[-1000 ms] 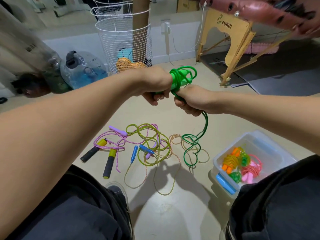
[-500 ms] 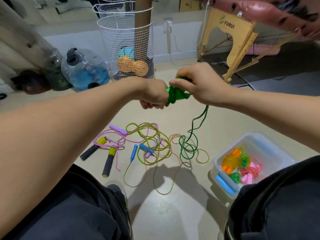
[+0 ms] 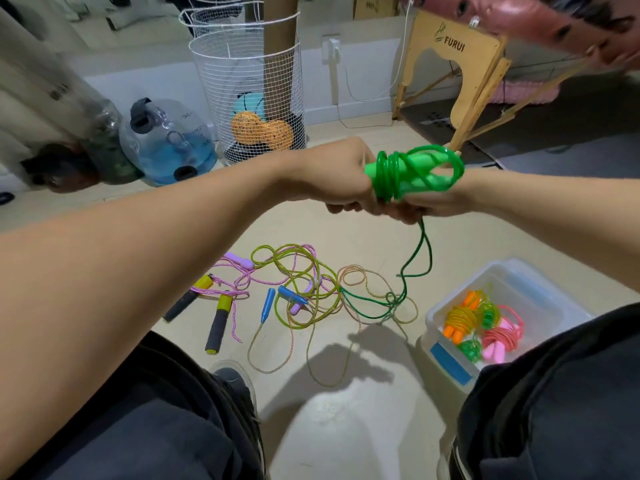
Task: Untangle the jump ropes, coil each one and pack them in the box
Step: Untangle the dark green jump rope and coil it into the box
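Left hand [image 3: 341, 178] fisted around the green handles [image 3: 414, 173], green rope [image 3: 420, 169] wound in turns over them. Right hand [image 3: 420, 206] just beneath, fingers curled on the rope; free tail hanging to the floor [image 3: 346, 410]. Below: tangled pile [image 3: 304, 289] of pink, yellow-green and beige ropes, tail running into it. To the right, clear box [image 3: 540, 282] holding coiled ropes. Behind: wire basket [image 3: 249, 95], water jug [image 3: 169, 143], wooden stand [image 3: 453, 60].

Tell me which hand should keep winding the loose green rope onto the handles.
Right, probably. The left hand grips the green handles, anchoring the bundle, while the right hand sits beneath them, where the loose green rope hangs down toward the floor. The box also lies on that side.
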